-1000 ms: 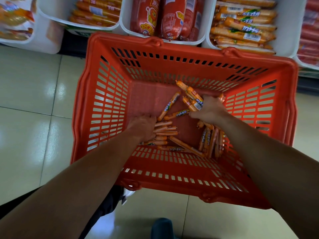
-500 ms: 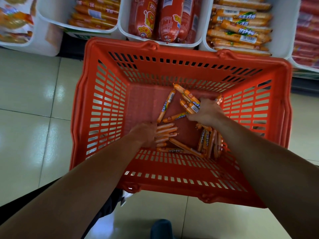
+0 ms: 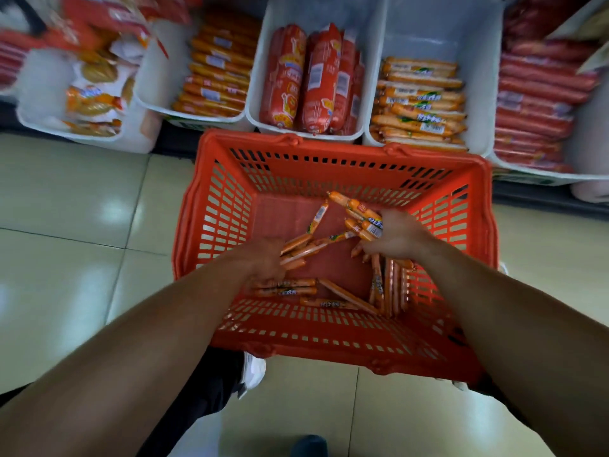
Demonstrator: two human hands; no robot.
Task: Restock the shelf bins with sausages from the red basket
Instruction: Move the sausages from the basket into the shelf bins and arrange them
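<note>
the head has tipped up since a moment ago, so the white shelf bins (image 3: 313, 9) now show in full above the red basket (image 3: 342, 145), and both hands have lifted a little off its floor. the right hand (image 3: 398, 235) grips a fistful of thin orange sausages (image 3: 365, 222), their ends fanning out toward the shelf. the left hand (image 3: 267, 258) is smeared by motion, but it looks curled round a few more, which stick out to its right. others lie loose on the basket floor, just under and beside the right wrist, some leaning at the right wall. these sticks look light and fairly stiff, in slick plastic casing, so a loose bunch could slide apart. i'd take them round the middle of the bundle, all lying one way. the matching bin (image 3: 441, 31), part full of orange packs, stands just beyond the basket's far rim, right of centre.
</note>
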